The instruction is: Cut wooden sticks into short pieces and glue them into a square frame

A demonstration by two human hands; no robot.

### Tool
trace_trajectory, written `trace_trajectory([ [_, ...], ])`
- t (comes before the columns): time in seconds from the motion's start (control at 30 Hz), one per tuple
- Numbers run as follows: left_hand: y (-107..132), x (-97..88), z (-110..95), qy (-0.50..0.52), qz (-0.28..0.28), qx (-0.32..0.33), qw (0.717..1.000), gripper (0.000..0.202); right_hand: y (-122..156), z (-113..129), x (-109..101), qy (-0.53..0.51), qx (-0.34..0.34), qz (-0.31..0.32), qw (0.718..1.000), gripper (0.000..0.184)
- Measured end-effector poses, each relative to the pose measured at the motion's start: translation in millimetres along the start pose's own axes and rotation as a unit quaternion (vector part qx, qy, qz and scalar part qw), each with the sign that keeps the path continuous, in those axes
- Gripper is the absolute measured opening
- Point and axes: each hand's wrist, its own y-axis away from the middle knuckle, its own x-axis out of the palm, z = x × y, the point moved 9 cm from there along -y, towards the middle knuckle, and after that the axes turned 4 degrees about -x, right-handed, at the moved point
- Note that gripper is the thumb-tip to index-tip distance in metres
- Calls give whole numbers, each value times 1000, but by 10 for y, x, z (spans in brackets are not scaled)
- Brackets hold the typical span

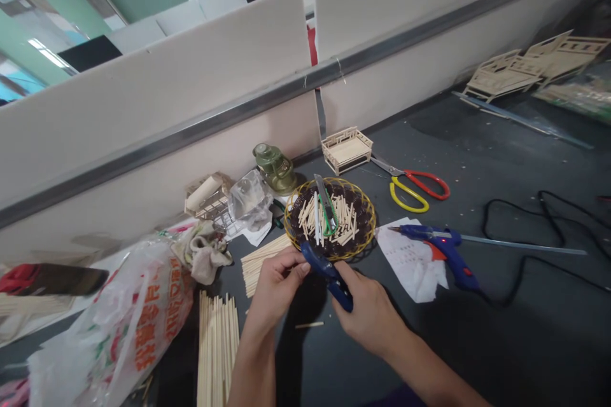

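My right hand [367, 311] is closed around a dark blue hand cutter [329, 273], just in front of the basket. My left hand [281, 280] has thumb and forefinger pinched together at the cutter's head; whatever they hold is too small or hidden to make out. Beyond the hands stands a dark woven basket with a yellow rim [370, 238]. Short cut wooden sticks [346, 219] fill it, and a green utility knife [327, 206] lies on top. One short stick [309, 325] rests on the table below the hands. Long thin sticks [217, 350] lie left of my left forearm.
A blue glue gun [442, 245] lies on white paper [410, 270] at right, its black cord [520, 267] trailing. Scissors [415, 187], a small wooden bed model [347, 149] and a green lantern [275, 168] stand behind. A plastic bag [143, 318] is at left.
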Motion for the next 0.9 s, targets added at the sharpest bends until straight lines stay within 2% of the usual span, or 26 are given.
trace_trajectory([
  [0.1,-17,-11,54,-3,-13,-15,1000,20,-38,-16,23,-6,-5,13,1000,25],
  [0.47,-86,-48,206,9,-37,-35,999,18,-131,-94,92,-19,-1,36,999,21],
  [0.53,-94,-37,210,5,-38,-29,999,18,-128,-124,121,-12,0,35,999,21],
  [0.7,-119,22,184,-35,-41,-2,999,19,-104,-238,198,7,20,39,999,10],
  [0.9,-97,7,278,24,-50,-49,997,21,-103,-122,68,-59,32,43,997,6],
])
